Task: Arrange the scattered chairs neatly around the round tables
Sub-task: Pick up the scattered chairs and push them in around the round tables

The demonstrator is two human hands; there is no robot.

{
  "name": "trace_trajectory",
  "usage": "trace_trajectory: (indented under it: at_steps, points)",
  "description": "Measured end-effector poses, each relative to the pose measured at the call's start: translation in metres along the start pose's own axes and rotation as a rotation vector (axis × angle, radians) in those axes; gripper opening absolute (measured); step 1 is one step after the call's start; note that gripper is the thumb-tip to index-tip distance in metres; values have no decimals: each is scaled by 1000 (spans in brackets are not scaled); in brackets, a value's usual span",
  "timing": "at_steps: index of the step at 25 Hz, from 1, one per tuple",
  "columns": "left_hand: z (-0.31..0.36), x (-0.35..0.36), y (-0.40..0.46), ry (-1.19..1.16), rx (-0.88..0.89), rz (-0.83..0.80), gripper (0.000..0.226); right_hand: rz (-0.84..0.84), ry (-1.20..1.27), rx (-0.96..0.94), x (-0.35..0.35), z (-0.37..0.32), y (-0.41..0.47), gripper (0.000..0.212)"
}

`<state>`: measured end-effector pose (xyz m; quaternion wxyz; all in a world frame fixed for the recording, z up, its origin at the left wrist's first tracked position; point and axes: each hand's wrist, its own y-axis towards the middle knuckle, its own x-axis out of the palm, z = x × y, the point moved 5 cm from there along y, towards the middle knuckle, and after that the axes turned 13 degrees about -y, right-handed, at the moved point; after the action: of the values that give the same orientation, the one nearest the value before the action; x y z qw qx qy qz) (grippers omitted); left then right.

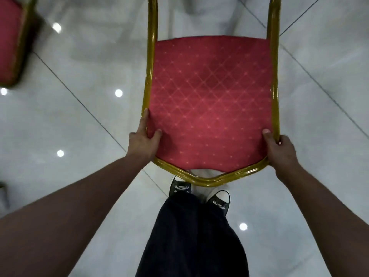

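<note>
A chair (209,100) with a red diamond-patterned backrest and a gold metal frame fills the middle of the head view, seen from above and behind. My left hand (142,139) grips the frame at the backrest's left top corner. My right hand (279,148) grips the right top corner, thumb on the red fabric. The chair's seat and legs are hidden past the top edge. No round table is in view.
A second red and gold chair (12,41) shows partly at the top left edge. The floor (79,120) is glossy pale tile with lamp reflections. My dark trousers and black sneakers (180,187) stand right behind the held chair.
</note>
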<state>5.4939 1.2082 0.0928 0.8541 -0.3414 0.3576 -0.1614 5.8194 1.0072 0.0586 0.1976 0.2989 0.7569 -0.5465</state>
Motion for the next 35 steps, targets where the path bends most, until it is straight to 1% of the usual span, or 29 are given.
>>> trace_trajectory:
  at_steps: [2,4,6,8,10,13,14,16,18,20,21,22,24,25,27,29,30,32,35]
  points:
    - [42,-44,-63,70,-47,-3,71,-3,-37,-3,-59,-27,-67,49]
    - [96,-90,-136,106,-100,-7,68,-16,-78,12,-127,-64,-137,54]
    - [150,-128,-201,129,-74,24,63,-4,-86,34,-188,-100,-191,59]
    - [200,-163,-252,111,-39,88,55,1,-72,69,-242,-138,-232,64]
    - [243,-189,-288,86,-37,145,48,-3,-19,92,-287,-174,-256,63]
    - [299,-226,-322,34,-31,277,36,-46,74,71,-335,-224,-284,45]
    - [315,-237,-331,-4,-12,314,34,-57,122,63,-345,-239,-293,42]
    - [346,-250,-345,-41,73,339,32,-31,219,24,-361,-267,-307,50]
    - [375,-253,-358,101,208,350,37,48,237,-51,-373,-293,-325,55]
    - [401,-249,-368,300,434,360,47,196,90,-191,-379,-315,-338,52]
    - [414,-246,-369,364,536,334,52,279,-4,-298,-381,-328,-345,51]
    - [426,-246,-364,383,594,303,57,350,-76,-401,-382,-343,-350,51]
    - [453,-255,-343,384,623,288,64,416,-127,-525,-385,-380,-352,54]
    - [466,-259,-330,394,632,294,65,409,-123,-561,-386,-397,-349,57]
    - [496,-270,-308,341,664,320,63,387,-98,-609,-391,-427,-339,67]
    - [533,-282,-284,278,691,338,62,397,-159,-572,-399,-461,-322,79]
    - [549,-287,-274,264,692,338,62,386,-212,-533,-403,-477,-313,81]
    - [577,-295,-255,224,674,311,62,342,-243,-508,-408,-510,-297,77]
    - [598,-302,-230,157,633,291,66,345,-236,-582,-413,-546,-279,69]
